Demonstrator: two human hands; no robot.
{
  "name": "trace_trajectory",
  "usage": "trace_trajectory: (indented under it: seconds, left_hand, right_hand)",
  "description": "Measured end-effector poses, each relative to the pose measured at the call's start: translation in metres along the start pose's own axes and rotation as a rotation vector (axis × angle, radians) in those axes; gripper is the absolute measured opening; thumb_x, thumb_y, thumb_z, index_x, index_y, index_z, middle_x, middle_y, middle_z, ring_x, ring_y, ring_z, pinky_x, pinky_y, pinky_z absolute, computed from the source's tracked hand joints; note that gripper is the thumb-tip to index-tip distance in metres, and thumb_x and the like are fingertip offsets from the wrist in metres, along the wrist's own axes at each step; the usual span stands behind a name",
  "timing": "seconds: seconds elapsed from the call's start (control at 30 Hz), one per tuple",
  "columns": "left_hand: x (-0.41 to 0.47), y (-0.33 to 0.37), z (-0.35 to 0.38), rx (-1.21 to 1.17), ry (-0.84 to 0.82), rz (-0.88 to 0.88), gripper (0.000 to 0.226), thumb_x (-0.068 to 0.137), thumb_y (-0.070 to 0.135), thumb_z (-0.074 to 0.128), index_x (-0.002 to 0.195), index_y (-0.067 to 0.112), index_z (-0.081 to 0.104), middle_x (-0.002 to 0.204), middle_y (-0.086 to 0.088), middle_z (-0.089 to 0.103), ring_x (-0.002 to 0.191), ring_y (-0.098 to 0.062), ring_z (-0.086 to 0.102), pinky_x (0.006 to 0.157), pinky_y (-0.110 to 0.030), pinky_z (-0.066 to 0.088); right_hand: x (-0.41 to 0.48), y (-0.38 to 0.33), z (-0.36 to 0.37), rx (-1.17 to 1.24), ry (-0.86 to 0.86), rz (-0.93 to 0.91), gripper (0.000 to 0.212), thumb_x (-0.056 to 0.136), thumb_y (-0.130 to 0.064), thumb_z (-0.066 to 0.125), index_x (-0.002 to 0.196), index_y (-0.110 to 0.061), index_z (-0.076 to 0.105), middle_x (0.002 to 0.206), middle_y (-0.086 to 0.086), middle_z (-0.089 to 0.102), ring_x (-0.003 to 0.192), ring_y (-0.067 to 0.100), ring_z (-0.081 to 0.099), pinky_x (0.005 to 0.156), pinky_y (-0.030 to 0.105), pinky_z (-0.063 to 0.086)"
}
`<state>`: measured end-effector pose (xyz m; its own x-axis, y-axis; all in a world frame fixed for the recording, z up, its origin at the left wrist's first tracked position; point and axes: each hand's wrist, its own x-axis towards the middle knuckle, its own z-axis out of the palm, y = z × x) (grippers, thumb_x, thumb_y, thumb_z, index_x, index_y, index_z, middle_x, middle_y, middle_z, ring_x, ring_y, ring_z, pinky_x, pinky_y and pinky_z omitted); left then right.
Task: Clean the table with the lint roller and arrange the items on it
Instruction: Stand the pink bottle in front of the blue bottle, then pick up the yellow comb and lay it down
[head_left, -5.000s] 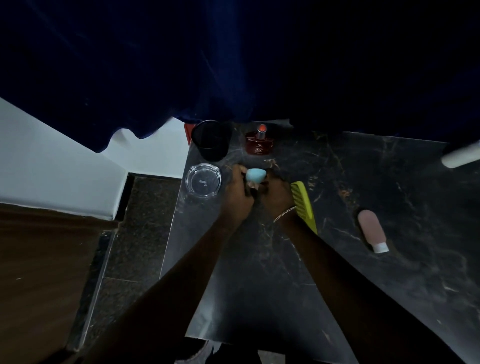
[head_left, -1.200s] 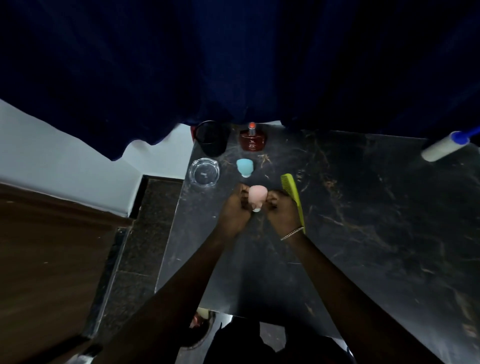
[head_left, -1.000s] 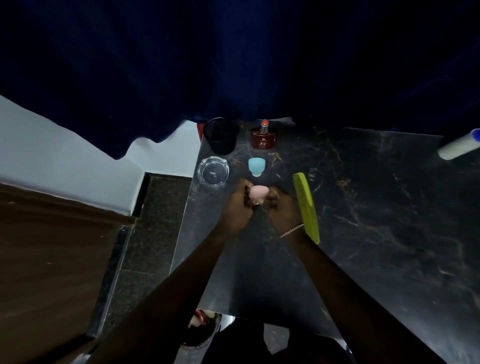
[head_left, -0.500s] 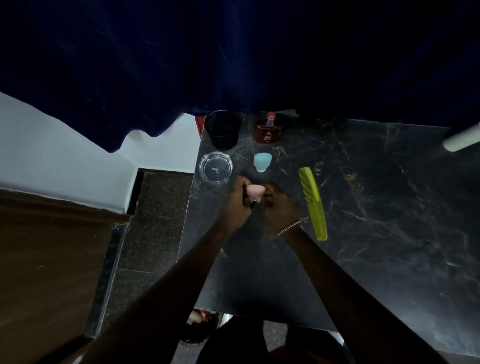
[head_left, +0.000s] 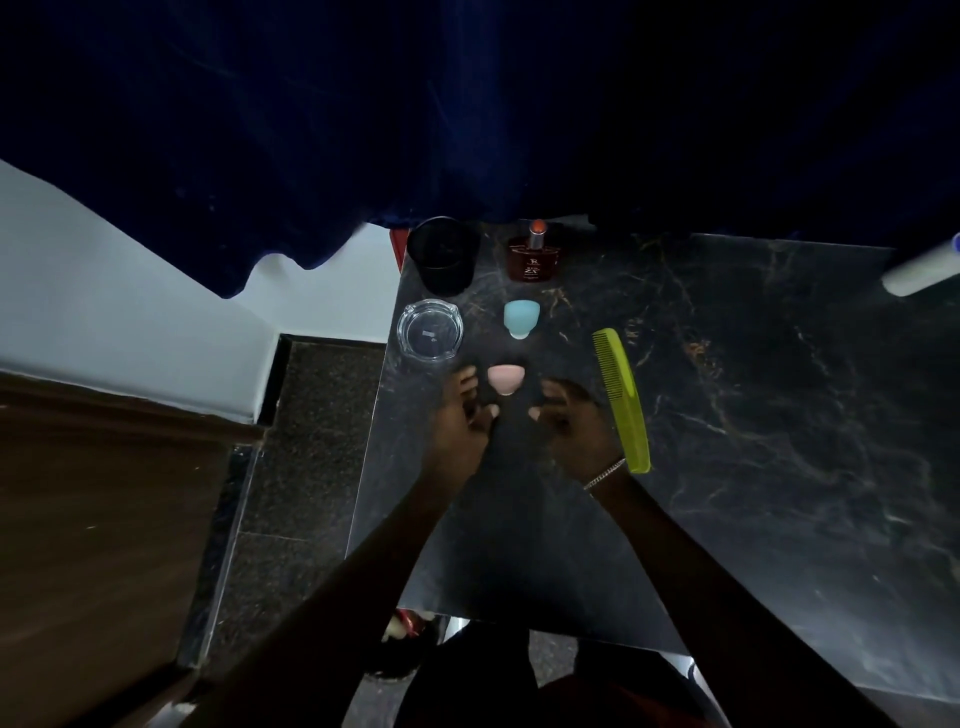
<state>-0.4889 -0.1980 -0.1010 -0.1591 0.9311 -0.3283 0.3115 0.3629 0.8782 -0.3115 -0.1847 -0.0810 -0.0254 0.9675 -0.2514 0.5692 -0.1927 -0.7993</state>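
A pink squeeze bottle stands on its cap on the black marble table. My left hand is just left of it and my right hand just right of it, both with fingers apart and off the bottle. Behind it a blue squeeze bottle stands the same way. A dark red perfume bottle and a black cup are at the table's far edge. A clear glass ashtray lies at the left edge. A green comb lies right of my right hand. The lint roller is at far right.
A dark blue curtain hangs over the table's far edge. To the left are a white wall, a dark speckled floor and a brown wooden surface. The table's left edge runs close to the ashtray.
Five seconds ago both hands held the blue bottle and the pink one lay at the right. Then both hands held the pink bottle in front of the blue one; now they have let go.
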Motion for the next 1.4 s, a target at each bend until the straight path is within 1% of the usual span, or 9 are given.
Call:
trace_trajectory:
  seconds: [0.13, 0.27, 0.37, 0.57, 0.87, 1.03, 1.13, 1.23, 1.4]
  left_hand:
    - [-0.036, -0.006, 0.015, 0.027, 0.099, -0.105, 0.03, 0.092, 0.018, 0.074, 0.118, 0.024, 0.062, 0.105, 0.003, 0.072, 0.098, -0.019, 0.07, 0.096, -0.044, 0.058]
    - [-0.058, 0.001, 0.053, -0.062, 0.013, -0.189, 0.022, 0.092, 0.009, 0.073, 0.113, 0.014, 0.067, 0.103, -0.007, 0.075, 0.096, -0.027, 0.073, 0.093, -0.052, 0.059]
    - [-0.057, 0.016, 0.084, -0.103, -0.053, -0.229, 0.026, 0.094, 0.006, 0.07, 0.12, 0.006, 0.067, 0.11, -0.011, 0.074, 0.103, -0.027, 0.073, 0.096, -0.053, 0.059]
    - [-0.038, 0.05, 0.129, 0.041, -0.156, -0.178, 0.034, 0.101, 0.015, 0.06, 0.135, 0.01, 0.063, 0.13, -0.013, 0.069, 0.12, -0.029, 0.065, 0.108, -0.047, 0.051]
    - [-0.027, 0.063, 0.155, 0.026, -0.106, -0.217, 0.025, 0.098, 0.002, 0.055, 0.118, -0.001, 0.069, 0.114, -0.024, 0.072, 0.106, -0.04, 0.069, 0.097, -0.053, 0.055]
    - [-0.028, 0.066, 0.157, -0.02, -0.115, -0.254, 0.017, 0.099, 0.005, 0.058, 0.104, -0.009, 0.066, 0.105, -0.036, 0.068, 0.102, -0.05, 0.066, 0.094, -0.058, 0.054]
    - [-0.032, 0.072, 0.154, -0.08, -0.134, -0.302, 0.018, 0.1, 0.012, 0.062, 0.11, -0.003, 0.066, 0.11, -0.03, 0.069, 0.109, -0.045, 0.067, 0.098, -0.058, 0.054]
    - [-0.038, 0.08, 0.151, -0.154, -0.131, -0.32, 0.022, 0.099, 0.021, 0.068, 0.116, 0.007, 0.064, 0.11, -0.022, 0.071, 0.107, -0.041, 0.07, 0.097, -0.058, 0.056]
    - [-0.048, 0.102, 0.159, -0.155, -0.132, -0.259, 0.022, 0.091, 0.032, 0.075, 0.103, 0.015, 0.067, 0.096, -0.017, 0.075, 0.092, -0.036, 0.074, 0.09, -0.057, 0.059]
  right_hand:
    - [-0.015, 0.024, -0.023, -0.094, 0.085, -0.017, 0.036, 0.086, -0.008, 0.071, 0.12, 0.001, 0.066, 0.118, 0.015, 0.07, 0.101, 0.006, 0.066, 0.088, 0.01, 0.046]
    - [-0.02, 0.046, -0.049, -0.221, 0.162, 0.062, 0.031, 0.088, -0.017, 0.07, 0.116, -0.005, 0.067, 0.112, 0.018, 0.068, 0.095, 0.032, 0.07, 0.08, 0.027, 0.05]
    - [-0.014, 0.056, -0.064, -0.289, 0.194, 0.156, 0.032, 0.084, -0.019, 0.073, 0.112, -0.005, 0.067, 0.108, 0.018, 0.064, 0.093, 0.037, 0.067, 0.076, 0.025, 0.045]
    - [-0.002, 0.059, -0.076, -0.352, 0.107, 0.233, 0.06, 0.074, -0.022, 0.078, 0.128, -0.004, 0.058, 0.126, 0.022, 0.058, 0.116, 0.044, 0.056, 0.099, 0.046, 0.048]
    - [0.006, 0.052, -0.072, -0.396, 0.053, 0.33, 0.069, 0.077, -0.032, 0.075, 0.135, -0.011, 0.047, 0.14, 0.016, 0.044, 0.118, 0.039, 0.058, 0.102, 0.043, 0.047]
    - [0.015, 0.055, -0.084, -0.215, 0.053, 0.384, 0.046, 0.079, -0.023, 0.077, 0.115, 0.0, 0.061, 0.121, 0.021, 0.064, 0.112, 0.038, 0.062, 0.095, 0.042, 0.051]
    - [0.016, 0.062, -0.098, -0.18, -0.038, 0.432, 0.018, 0.084, -0.016, 0.073, 0.095, -0.002, 0.075, 0.108, 0.017, 0.073, 0.107, 0.029, 0.068, 0.095, 0.036, 0.052]
    - [0.004, 0.067, -0.113, -0.023, -0.016, 0.428, 0.005, 0.076, 0.001, 0.076, 0.079, 0.004, 0.072, 0.096, 0.023, 0.073, 0.091, 0.028, 0.067, 0.09, 0.044, 0.054]
    - [-0.036, 0.057, -0.126, -0.158, 0.175, 0.081, 0.012, 0.073, -0.005, 0.079, 0.074, -0.004, 0.067, 0.075, 0.013, 0.07, 0.071, 0.029, 0.068, 0.063, 0.023, 0.04]
